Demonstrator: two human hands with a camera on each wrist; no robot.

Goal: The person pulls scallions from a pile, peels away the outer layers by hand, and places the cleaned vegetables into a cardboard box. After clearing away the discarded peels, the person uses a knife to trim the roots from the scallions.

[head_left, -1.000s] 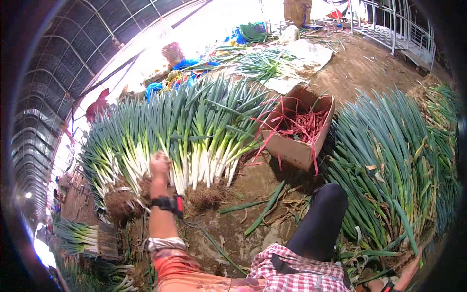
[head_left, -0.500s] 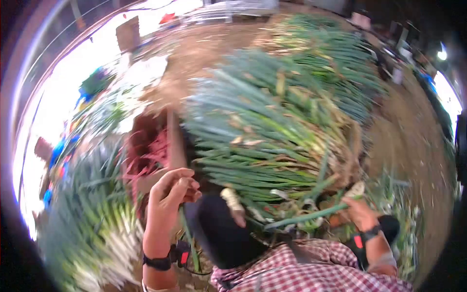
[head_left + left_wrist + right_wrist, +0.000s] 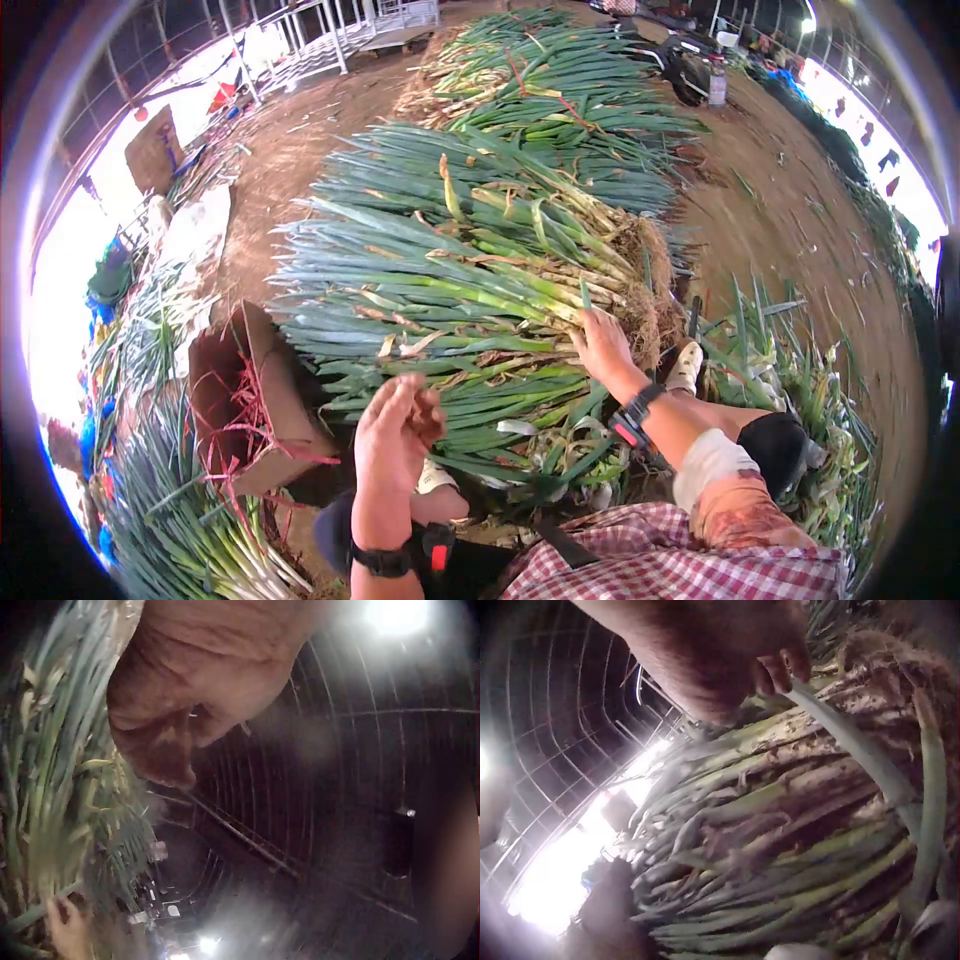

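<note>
Raised in front of the body, my left hand (image 3: 392,435) has loosely bent fingers and nothing visible in them; in the left wrist view this hand (image 3: 202,690) hangs in the air. My right hand (image 3: 606,352) is over the pale lower stalks of a large pile of green onions (image 3: 430,270), beside their brown roots (image 3: 645,285). In the right wrist view, the curled fingers of that hand (image 3: 720,660) pinch one long green leaf (image 3: 855,746), which slants down to the right across the pile (image 3: 780,847).
A cardboard box (image 3: 285,400) with red strips (image 3: 245,405) stands left of the pile. Cleaner onions with white stalks (image 3: 230,540) lie at lower left. Loose trimmings (image 3: 830,430) are at the right, near a shoe (image 3: 685,368). More onions (image 3: 590,80) lie behind.
The view has swung right, from the white-stalked onions to the large pile. My left hand has left those onions and risen, while my right hand has moved up onto the pile's stalks.
</note>
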